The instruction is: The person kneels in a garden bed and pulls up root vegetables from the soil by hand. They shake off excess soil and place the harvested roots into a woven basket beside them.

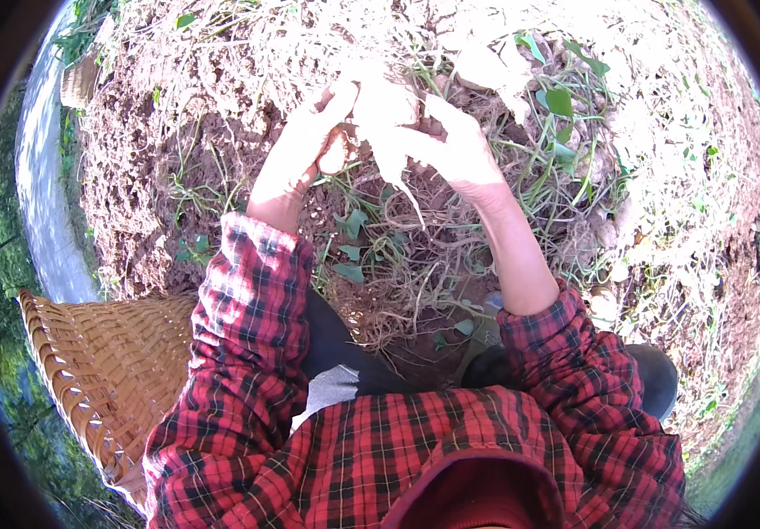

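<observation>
At the upper middle of the head view, a large pale root tuber (386, 109) with a thin tapering tail is between my two hands, its surface washed out by bright sun. My left hand (307, 145) lies along its left side, and a smaller reddish tuber (335, 153) shows beside the palm. From the right, my right hand (452, 142) grips the large tuber with thumb and fingers. Glare hides the exact fingertip contact. Below the hands are tangled vines (413, 264) with green leaves on reddish soil.
A woven basket (115, 370) stands at my lower left. More tubers (482, 66) lie among vines at the upper right, with several down the right side. Broken soil (135, 198) spreads leftward to a pale paved strip (49, 198). My bent knees are below.
</observation>
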Demonstrator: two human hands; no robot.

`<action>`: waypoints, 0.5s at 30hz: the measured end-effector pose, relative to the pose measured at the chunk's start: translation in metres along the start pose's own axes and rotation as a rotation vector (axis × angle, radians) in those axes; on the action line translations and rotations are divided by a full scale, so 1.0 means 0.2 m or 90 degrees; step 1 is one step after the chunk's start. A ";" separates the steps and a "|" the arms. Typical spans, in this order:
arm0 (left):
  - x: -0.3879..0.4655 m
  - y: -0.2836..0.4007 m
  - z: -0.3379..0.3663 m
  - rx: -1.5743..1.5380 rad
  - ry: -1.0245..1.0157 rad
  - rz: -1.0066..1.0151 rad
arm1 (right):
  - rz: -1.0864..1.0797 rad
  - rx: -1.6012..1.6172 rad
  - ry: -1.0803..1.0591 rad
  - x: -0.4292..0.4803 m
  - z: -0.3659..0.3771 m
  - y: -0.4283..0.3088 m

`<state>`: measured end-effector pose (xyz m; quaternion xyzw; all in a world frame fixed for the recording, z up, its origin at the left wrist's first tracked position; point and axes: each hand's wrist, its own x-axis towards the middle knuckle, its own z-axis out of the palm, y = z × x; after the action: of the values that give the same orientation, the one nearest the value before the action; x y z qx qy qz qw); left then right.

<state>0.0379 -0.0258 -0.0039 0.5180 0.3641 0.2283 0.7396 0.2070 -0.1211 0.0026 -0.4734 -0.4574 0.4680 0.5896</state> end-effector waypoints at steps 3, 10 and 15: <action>-0.01 -0.05 0.03 -0.180 -0.084 0.088 | -0.083 -0.210 -0.017 -0.01 0.03 0.00; -0.03 -0.04 0.14 -0.462 0.010 0.028 | -0.200 -0.264 0.147 -0.01 0.04 0.06; -0.03 -0.04 0.07 -0.261 -0.068 0.074 | 0.021 -0.006 0.157 0.05 -0.04 0.03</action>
<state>0.0444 -0.0405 -0.0068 0.3880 0.2400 0.3123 0.8332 0.2156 -0.1107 -0.0033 -0.5375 -0.3762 0.4136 0.6313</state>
